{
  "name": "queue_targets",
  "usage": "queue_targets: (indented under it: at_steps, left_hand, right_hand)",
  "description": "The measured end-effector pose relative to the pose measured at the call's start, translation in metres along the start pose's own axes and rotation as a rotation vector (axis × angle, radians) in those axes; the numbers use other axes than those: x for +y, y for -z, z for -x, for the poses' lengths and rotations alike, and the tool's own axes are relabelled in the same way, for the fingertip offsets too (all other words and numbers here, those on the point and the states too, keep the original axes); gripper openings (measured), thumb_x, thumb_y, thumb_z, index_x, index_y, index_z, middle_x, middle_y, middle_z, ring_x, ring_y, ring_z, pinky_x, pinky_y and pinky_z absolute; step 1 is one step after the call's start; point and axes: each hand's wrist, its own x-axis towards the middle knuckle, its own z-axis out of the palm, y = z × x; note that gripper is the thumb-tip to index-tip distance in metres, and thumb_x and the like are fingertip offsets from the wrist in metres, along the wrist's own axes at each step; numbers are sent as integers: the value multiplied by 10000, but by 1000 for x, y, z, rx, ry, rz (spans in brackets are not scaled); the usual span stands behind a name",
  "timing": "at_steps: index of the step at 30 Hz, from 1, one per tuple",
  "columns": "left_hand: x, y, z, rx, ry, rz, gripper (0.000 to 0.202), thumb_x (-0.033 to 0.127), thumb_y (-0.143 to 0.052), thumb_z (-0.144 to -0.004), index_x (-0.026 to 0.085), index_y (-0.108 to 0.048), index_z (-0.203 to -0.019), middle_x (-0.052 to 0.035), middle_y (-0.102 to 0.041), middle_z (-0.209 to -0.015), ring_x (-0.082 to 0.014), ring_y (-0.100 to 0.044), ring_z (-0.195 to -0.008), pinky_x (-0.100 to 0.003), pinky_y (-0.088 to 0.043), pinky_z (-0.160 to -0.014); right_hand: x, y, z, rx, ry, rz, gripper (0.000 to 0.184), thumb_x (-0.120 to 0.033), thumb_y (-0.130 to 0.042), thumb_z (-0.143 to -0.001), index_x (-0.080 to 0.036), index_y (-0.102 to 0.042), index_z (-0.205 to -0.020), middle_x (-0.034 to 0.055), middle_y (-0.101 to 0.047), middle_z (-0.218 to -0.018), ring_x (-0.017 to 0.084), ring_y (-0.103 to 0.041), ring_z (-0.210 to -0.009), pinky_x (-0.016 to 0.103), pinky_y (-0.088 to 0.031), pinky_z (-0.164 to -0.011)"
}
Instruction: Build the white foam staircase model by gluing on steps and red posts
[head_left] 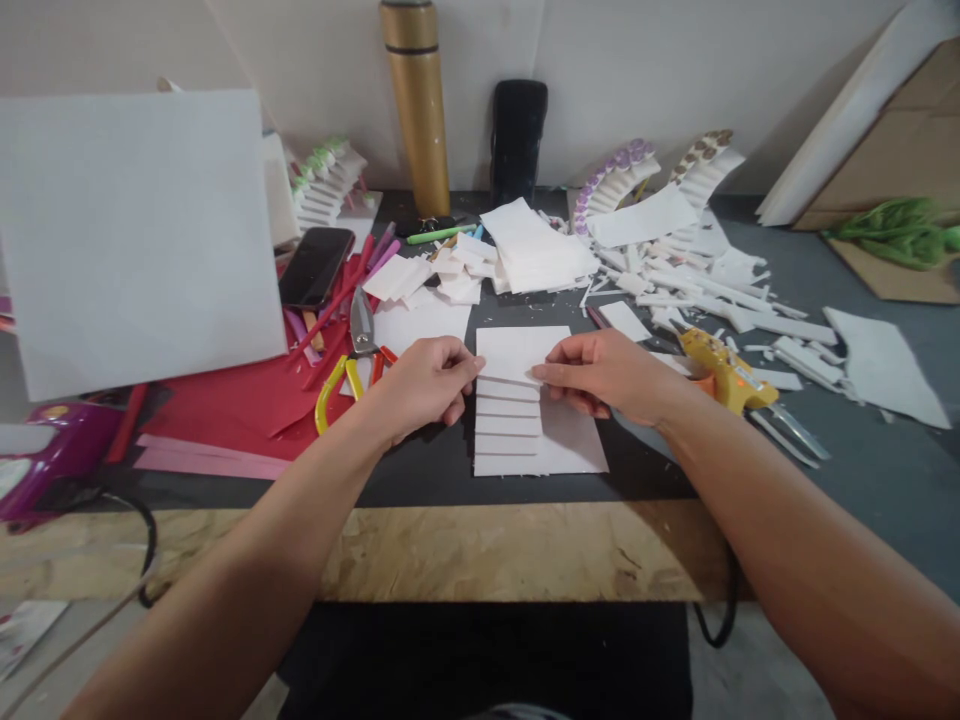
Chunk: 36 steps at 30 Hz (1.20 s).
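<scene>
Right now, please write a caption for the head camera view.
Left hand and right hand hold a white card over stepped white strips; scissors and glue gun lie nearby.

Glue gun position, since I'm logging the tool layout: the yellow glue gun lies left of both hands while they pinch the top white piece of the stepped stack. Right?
Wrong side. The head view shows the yellow glue gun lying right of the right hand, not left. The left hand and right hand do pinch the top white piece of the stepped stack.
</scene>
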Motion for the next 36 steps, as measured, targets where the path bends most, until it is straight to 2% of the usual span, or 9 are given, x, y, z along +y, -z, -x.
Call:
queue_targets:
  at_steps: [7, 12, 16, 19, 22, 27, 30, 36]
  left_hand:
    - [-2, 0, -1, -1, -15, 12, 253, 288, -565, -970, 186, -513, -744, 25, -547, -566, -44, -450, -374, -173, -262, -390]
    - [1, 1, 0, -6, 0, -42, 307, 314, -499, -1003, 186, -511, -725, 45, -469, -435, -56, -407, -334, -174, -266, -389]
    - [7, 2, 4, 19, 19, -4, 291, 232, -457, -1012, 177, -510, -732, 41, -503, -468, -52, -432, -333, -177, -270, -380]
    - [11, 2, 7, -12, 37, 57, 274, 170, -459, -1003, 175, -497, -732, 51, -500, -485, -42, -440, -335, -168, -260, -374]
    - [12, 2, 7, -40, 35, 96, 275, 143, -457, -1001, 175, -490, -730, 59, -485, -480, -35, -438, -334, -160, -253, -373]
    - [10, 3, 7, -82, 19, 202, 281, 170, -474, -1007, 169, -502, -727, 49, -488, -510, -36, -452, -345, -165, -229, -351]
    - [12, 4, 7, -95, 39, 274, 285, 177, -470, -1014, 166, -509, -732, 49, -484, -519, -32, -436, -332, -172, -212, -342]
    - [12, 4, 8, -85, 38, 237, 292, 238, -536, -999, 164, -490, -720, 49, -499, -568, -15, -420, -332, -173, -178, -332]
  right_hand:
    - [-1, 0, 1, 0, -4, 6, 386, -423, -837, -760, -160, -588, -626, -49, -545, -432, 24, -395, -324, 157, -300, -319]
    - [2, 2, -1, -8, -10, 6, 369, -414, -803, -805, -155, -600, -638, -44, -544, -440, 27, -398, -324, 162, -302, -324]
    - [3, 3, -1, -16, 9, -3, 404, -472, -836, -750, -153, -614, -641, -38, -543, -436, 33, -400, -329, 172, -317, -325]
    - [2, 2, -1, 1, 14, -12, 422, -486, -868, -697, -155, -615, -633, -41, -546, -434, 32, -390, -324, 175, -302, -314]
    - [4, 4, -2, -6, 7, -17, 414, -488, -865, -700, -156, -624, -644, -45, -533, -424, 36, -389, -329, 176, -298, -313]
    - [9, 11, -3, -66, -5, -36, 406, -511, -828, -752, -156, -639, -697, -45, -509, -425, 42, -385, -350, 174, -291, -324]
    - [9, 13, -3, -62, -33, -59, 421, -520, -846, -724, -154, -640, -706, -39, -512, -444, 44, -396, -366, 171, -274, -323]
    - [7, 12, -3, -67, -61, -63, 396, -495, -816, -765, -155, -633, -681, -35, -512, -437, 36, -382, -351, 166, -264, -323]
